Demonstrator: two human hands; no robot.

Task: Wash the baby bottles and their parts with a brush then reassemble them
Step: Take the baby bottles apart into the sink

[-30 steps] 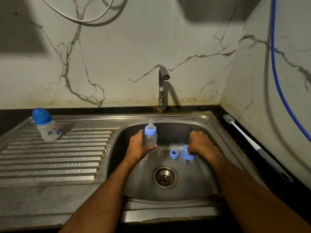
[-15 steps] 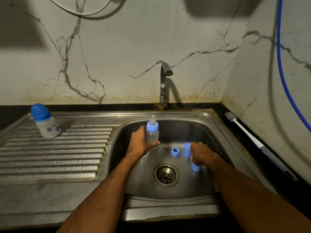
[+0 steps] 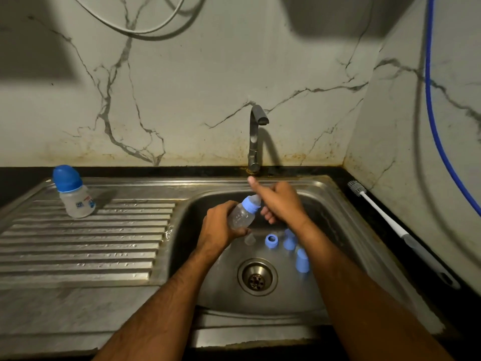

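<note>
Bottle (image 3: 240,216) tilted, teat toward upper right; left hand (image 3: 221,227) grips body, right hand (image 3: 279,201) pinches teat end. Two bottles total; second bottle (image 3: 74,192) upright, frame left.

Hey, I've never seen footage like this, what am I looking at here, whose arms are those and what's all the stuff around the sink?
No machine here: a person wears a camera on the head, looking down at their own arms over a steel sink. The left hand grips a clear baby bottle, tilted. The right hand is at its blue collar, apparently twisting the top. In the basin near the drain lie a blue ring, two blue caps and a small clear part. A second capped bottle stands on the drainboard. A white brush lies on the counter at right. The tap shows no water.
</note>
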